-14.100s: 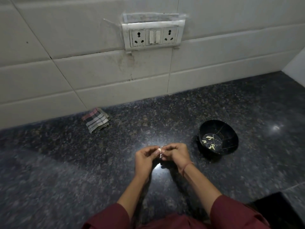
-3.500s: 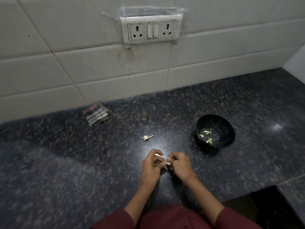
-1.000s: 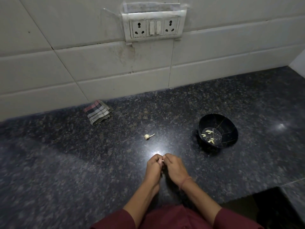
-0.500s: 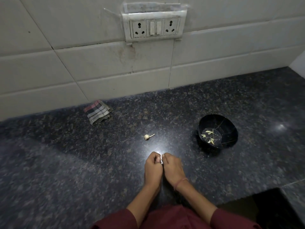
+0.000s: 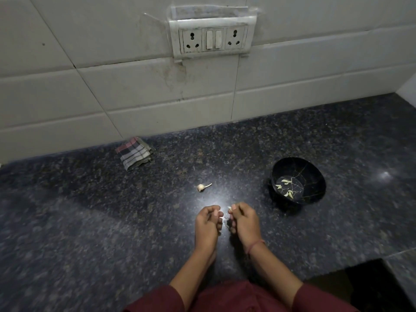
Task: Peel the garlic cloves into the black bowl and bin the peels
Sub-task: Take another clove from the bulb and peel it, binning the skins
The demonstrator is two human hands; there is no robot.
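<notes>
at the bottom edge, your two maroon sleeves [image 5: 319, 298] frame bare forearms reaching out over the dark speckled granite counter [image 5: 90, 233]. thin red thread band [image 5: 255, 245] on your right wrist. your left hand [image 5: 207, 224] and right hand [image 5: 244, 221] sit side by side low over the counter, backs up, narrow gap between them. right hand: fingers curled in, thumb and forefinger pinching a small pale garlic clove [image 5: 229, 208] that pokes out at the tips. left hand: fingers clenched inward too, thumb against them. a pale fleck shows at its inner edge, but with glare on the counter right there, can't tell if it grips anything. beyond your hands, slightly left, a small off-white garlic stub with a thin stalk [image 5: 201, 187] lies alone on the counter, apart from both hands. right of that, the round black bowl with fine crack-like lines [image 5: 315, 176] stands upright, well apart from the stub. several peeled yellowish cloves [image 5: 289, 194] lie on its bottom. further back left, a folded checked cloth, grey with red stripes [image 5: 135, 153], lies at the foot of the wall. behind all, the white tiled wall [image 5: 67, 91] carries a white double socket plate with two switches [image 5: 211, 38].
</notes>
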